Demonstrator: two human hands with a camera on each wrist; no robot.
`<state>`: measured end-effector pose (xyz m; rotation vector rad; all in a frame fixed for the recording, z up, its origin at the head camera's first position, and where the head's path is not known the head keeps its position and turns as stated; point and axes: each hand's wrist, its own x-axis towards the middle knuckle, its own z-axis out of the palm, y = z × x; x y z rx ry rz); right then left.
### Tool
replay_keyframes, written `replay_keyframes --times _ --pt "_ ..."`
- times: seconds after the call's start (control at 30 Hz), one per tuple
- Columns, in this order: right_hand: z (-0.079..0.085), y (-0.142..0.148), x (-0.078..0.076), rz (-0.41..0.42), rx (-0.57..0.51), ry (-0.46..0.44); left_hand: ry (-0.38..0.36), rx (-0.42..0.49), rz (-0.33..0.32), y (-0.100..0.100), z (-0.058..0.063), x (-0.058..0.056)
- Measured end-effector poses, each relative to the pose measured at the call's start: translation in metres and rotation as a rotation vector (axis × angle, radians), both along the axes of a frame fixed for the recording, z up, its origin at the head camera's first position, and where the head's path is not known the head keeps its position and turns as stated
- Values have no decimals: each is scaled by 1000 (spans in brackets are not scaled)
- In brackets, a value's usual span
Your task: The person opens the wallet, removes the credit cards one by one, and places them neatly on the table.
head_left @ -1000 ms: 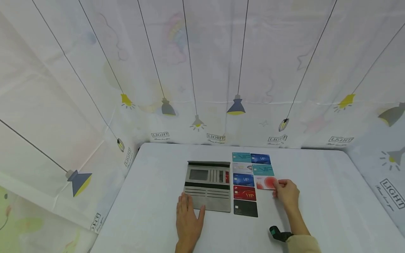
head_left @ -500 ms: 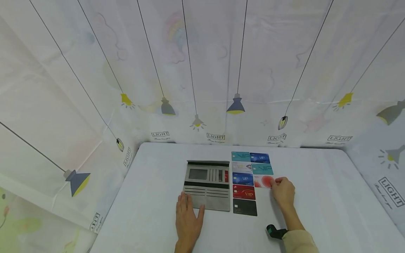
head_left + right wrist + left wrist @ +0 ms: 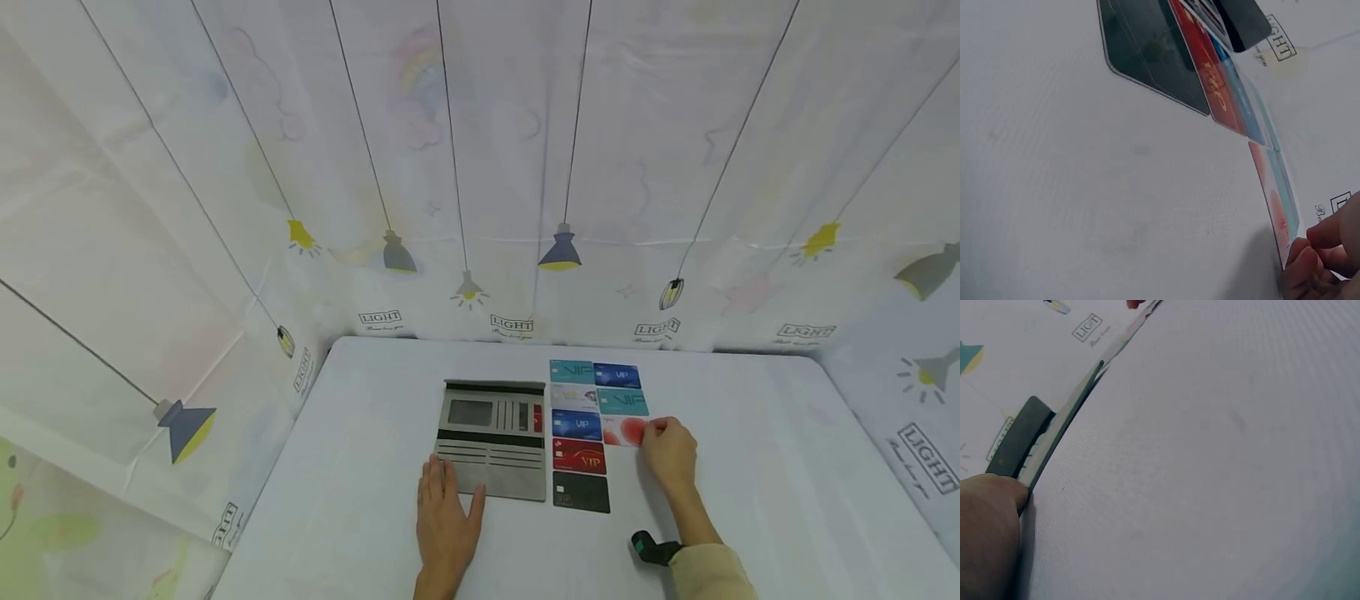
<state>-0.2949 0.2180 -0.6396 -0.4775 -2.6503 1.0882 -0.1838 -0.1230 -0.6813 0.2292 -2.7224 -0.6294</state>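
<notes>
A grey open card wallet (image 3: 495,479) lies flat on the white table, with slots and a clear window. My left hand (image 3: 447,521) rests flat at its lower left edge, fingers straight, the thumb near its bottom edge. Right of the wallet, bank-style cards lie in two columns. My right hand (image 3: 670,454) pinches the right edge of a white-and-red card (image 3: 618,431), the lowest in the right column. In the right wrist view, thumb and fingertips (image 3: 1304,259) meet at the end of that card (image 3: 1270,194), covering its corner.
The left column holds a teal card (image 3: 570,372), a white card (image 3: 573,397), a blue card (image 3: 576,425), a red card (image 3: 579,457) and a black card (image 3: 581,492). Another blue card (image 3: 617,376) and teal card (image 3: 622,402) top the right column. A printed curtain (image 3: 480,167) stands behind.
The right hand has slid the white-and-red card slightly left and up, against the blue card beside it. The left hand and wallet have stayed put.
</notes>
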Motion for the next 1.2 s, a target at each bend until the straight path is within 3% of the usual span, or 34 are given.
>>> replay_keyframes --times 0.4,0.83,1.2 --pt "17 -34 -14 36 -122 -26 5 -1 -3 2 3 0" --pt "29 -89 -23 271 -202 -64 -10 9 4 2 3 2" --pt "33 -124 -34 392 -193 -114 18 -13 -1 1 1 1"
